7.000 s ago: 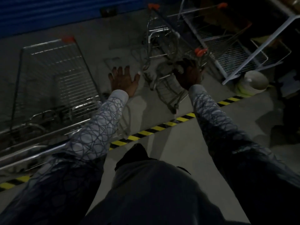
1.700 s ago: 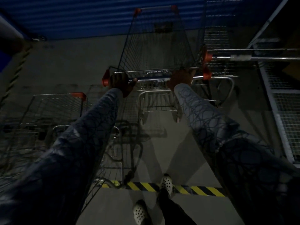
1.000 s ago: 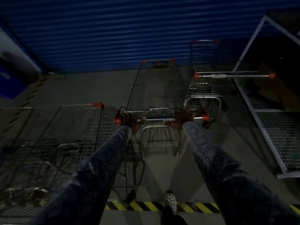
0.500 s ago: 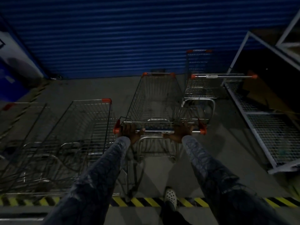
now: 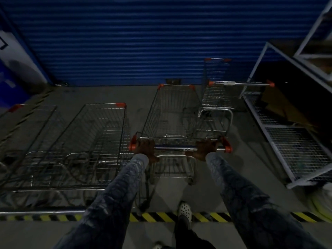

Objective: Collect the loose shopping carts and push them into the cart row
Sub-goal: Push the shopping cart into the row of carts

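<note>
The left hand [image 5: 144, 149] and right hand [image 5: 204, 150] stayed curled round the handle [image 5: 175, 148] of the shopping cart [image 5: 172, 112], which had backed slightly off the blue shutter [image 5: 143, 42], nose toward it. To my eye it was being lined up for the cart row [image 5: 100, 141] facing that shutter.

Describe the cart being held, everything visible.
The held cart is an empty wire-mesh metal basket, upright on the concrete floor, nose toward the blue shutter. Orange caps mark its front corners and handle ends. The left hand and right hand grip its handle bar.
</note>
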A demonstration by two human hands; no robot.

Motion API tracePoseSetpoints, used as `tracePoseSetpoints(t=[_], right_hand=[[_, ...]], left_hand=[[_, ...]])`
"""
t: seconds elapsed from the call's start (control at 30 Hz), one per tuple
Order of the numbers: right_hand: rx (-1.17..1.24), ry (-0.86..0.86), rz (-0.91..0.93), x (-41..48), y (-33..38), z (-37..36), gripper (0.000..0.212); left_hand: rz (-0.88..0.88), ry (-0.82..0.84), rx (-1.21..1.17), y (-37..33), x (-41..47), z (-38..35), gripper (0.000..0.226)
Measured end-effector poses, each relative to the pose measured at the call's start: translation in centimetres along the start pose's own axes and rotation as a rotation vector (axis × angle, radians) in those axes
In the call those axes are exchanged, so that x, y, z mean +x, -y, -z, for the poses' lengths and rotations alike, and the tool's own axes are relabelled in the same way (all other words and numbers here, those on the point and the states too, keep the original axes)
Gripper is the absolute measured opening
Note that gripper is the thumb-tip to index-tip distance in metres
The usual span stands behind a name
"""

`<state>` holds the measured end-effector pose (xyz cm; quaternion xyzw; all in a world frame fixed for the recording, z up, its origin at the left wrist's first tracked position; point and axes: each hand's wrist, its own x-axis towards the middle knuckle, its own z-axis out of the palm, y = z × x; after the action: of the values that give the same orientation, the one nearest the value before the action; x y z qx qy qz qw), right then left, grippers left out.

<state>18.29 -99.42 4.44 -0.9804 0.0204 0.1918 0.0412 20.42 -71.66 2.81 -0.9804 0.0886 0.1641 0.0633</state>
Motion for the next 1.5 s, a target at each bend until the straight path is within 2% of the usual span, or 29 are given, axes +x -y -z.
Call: tracePoseSetpoints(t=[0.13,0.23,0.33,0.4,0.43,0.53,0.67,0.73,0.87,0.93,1.03,1.13,1.23,1.33,1.43,1.5], right_hand=[[-0.035,-0.005,-0.025,-2.2,0.2,-0.2,0.128],[-0.042,-0.024,-0.033,-3.8,0.2,-0.5,0.128],[-0.035,-0.036,-0.041,-4.9,0.2,-0.9,0.121],[-0.035,-0.045,-0.054,-5.4,0.1,-1.3,0.124],[-0.032,-0.039,-0.059,-5.7,0.1,-1.4,0.127],[-0.003,-0.005,-0.065,-6.9,0.1,-1.5,0.131],[0.028,0.041,-0.037,-8.2,-0.4,-1.8,0.130],[0.089,0.039,-0.014,-8.7,-0.9,-2.0,0.123],[0.110,0.075,0.013,-9.5,-1.1,-2.4,0.126],[0.093,0.038,0.011,-9.9,-1.2,-2.6,0.128],[0.069,0.072,0.013,-11.1,-1.4,-2.5,0.136],[0.114,0.053,0.019,-12.7,-2.1,-3.0,0.125],[0.113,0.048,0.035,-14.0,-2.3,-3.3,0.113],[0.111,0.030,0.025,-14.4,-1.9,-4.3,0.119],[0.116,-0.046,0.005,-14.7,-1.6,-5.5,0.118],[0.081,-0.110,-0.013,-15.2,-1.3,-6.3,0.110]], left_hand=[[-0.030,0.060,-0.039,-0.1,-1.0,0.5,0.078],[-0.011,0.056,-0.051,-0.6,-2.9,0.8,0.079],[0.029,0.043,-0.089,-0.8,-4.7,0.7,0.103],[0.026,0.005,-0.177,-0.9,-5.5,0.3,0.128],[0.024,-0.013,-0.213,-1.0,-6.0,0.0,0.130],[0.039,-0.108,-0.242,-1.6,-7.4,-0.7,0.092],[0.097,-0.160,-0.162,-3.0,-8.6,-1.7,0.066],[0.136,-0.104,-0.195,-3.5,-8.9,-1.5,0.065],[0.156,0.080,-0.245,-2.8,-8.8,-1.0,0.065],[0.190,0.062,-0.283,-2.9,-9.1,-0.9,0.062],[0.183,0.072,-0.220,-3.7,-10.1,-0.3,0.059],[0.190,0.129,-0.164,-4.3,-10.8,0.0,0.063],[0.208,0.059,-0.160,-5.3,-12.8,-0.1,0.057],[0.278,-0.064,-0.241,-5.5,-15.0,-1.2,0.055],[0.273,-0.080,-0.235,-4.9,-16.0,-2.1,0.058],[0.258,-0.061,-0.233,-4.9,-16.5,-2.7,0.058]])
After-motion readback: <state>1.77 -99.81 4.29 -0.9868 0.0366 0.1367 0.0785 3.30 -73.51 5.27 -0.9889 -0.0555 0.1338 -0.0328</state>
